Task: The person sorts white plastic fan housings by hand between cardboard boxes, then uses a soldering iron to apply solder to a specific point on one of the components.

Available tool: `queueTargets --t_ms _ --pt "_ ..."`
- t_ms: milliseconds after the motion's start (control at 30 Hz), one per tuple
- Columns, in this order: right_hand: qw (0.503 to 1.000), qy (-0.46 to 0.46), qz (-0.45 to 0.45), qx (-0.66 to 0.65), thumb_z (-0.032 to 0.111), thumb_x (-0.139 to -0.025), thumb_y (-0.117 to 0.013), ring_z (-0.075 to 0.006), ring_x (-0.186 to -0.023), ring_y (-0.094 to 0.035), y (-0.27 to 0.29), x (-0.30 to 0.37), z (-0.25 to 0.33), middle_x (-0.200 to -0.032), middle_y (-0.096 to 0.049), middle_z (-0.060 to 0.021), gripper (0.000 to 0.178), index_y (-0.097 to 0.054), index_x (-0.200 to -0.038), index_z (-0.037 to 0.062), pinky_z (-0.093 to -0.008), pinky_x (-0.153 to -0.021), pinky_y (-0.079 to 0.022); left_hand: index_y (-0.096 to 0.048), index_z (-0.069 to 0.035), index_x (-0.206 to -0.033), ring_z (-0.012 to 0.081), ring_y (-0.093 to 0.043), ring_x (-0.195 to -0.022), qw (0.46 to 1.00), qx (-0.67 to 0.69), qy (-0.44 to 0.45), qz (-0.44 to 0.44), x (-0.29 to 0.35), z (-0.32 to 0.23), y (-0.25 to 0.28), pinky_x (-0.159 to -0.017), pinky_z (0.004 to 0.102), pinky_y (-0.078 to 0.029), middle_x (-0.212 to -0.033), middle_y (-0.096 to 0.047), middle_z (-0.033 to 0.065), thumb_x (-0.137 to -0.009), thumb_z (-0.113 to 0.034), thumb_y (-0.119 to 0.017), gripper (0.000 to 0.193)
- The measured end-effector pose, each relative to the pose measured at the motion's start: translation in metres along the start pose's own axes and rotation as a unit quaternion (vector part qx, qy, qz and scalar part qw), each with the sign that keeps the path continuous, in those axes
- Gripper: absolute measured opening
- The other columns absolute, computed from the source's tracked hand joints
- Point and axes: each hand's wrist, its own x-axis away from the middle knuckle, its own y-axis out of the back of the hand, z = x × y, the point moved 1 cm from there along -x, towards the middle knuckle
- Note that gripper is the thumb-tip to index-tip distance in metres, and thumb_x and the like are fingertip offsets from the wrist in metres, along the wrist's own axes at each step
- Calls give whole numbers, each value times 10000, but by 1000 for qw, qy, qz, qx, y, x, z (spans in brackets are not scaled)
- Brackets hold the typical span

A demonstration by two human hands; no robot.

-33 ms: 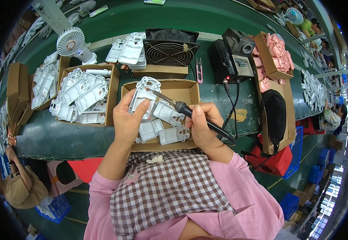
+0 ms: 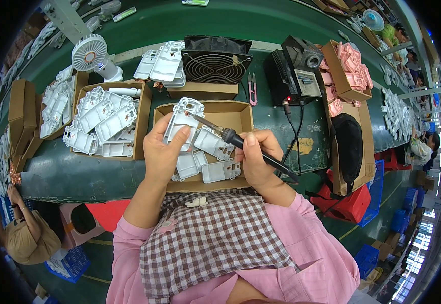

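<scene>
Head view: left hand [image 2: 160, 147] grips a white casing [image 2: 182, 121], right hand [image 2: 259, 158] a soldering iron [image 2: 229, 137], tip at the casing; beneath, other casings [image 2: 221, 172] in a carton [image 2: 234, 114]; beyond, a black fan [image 2: 213, 67] (any lettering too small to read)

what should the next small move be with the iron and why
Perhaps steady the white case and gently settle the iron's tip on its far end: the left hand holds the case, the right hand holds the iron, and the tip is right there, though contact is unclear.
</scene>
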Motion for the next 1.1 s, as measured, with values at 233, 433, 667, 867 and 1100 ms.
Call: queueTargets --t_ms 233,433,667,867,1100 --pt "1000 -15 -1 0 111 -925 -542 -76 -551 -548 -1 0 1 -683 -599 -62 133 -535 -870 -10 -223 -509 -452 -576 5 -1163 94 -605 -706 1000 -3 2 1 1 1 0 -570 227 -527 -895 -647 55 -848 -123 -671 352" --pt "1000 -16 5 0 132 -930 -546 -79 -558 -552 -1 -1 1 -697 -605 -68 154 -535 -874 -11 -221 -514 -454 -578 6 -1158 95 -605 -702 1000 -9 1 1 0 0 -1 -571 229 -525 -882 -648 54 -845 -124 -674 352" --pt "1000 -21 6 6 126 -933 -536 -78 -555 -553 -2 -1 1 -696 -609 -70 146 -532 -872 -6 -223 -516 -460 -578 4 -1143 97 -608 -705 1000 -7 -4 3 0 1 -1 -572 225 -525 -885 -645 52 -851 -130 -667 334" --pt "999 11 -37 -16 164 -944 -470 -118 -473 -476 1 2 -3 -650 -526 -97 170 -478 -859 17 -245 -445 -418 -516 -4 -1168 105 -612 -757 998 17 45 30 -3 2 1 -645 232 -523 -971 -627 59 -833 -83 -671 377" --pt "998 21 -16 -61 131 -934 -525 -82 -542 -544 3 2 -4 -739 -619 -96 155 -517 -852 0 -223 -490 -453 -512 22 -1191 122 -598 -881 995 -93 -17 33 -1 -2 -4 -776 253 -484 -1000 -625 69 -835 -92 -666 405"
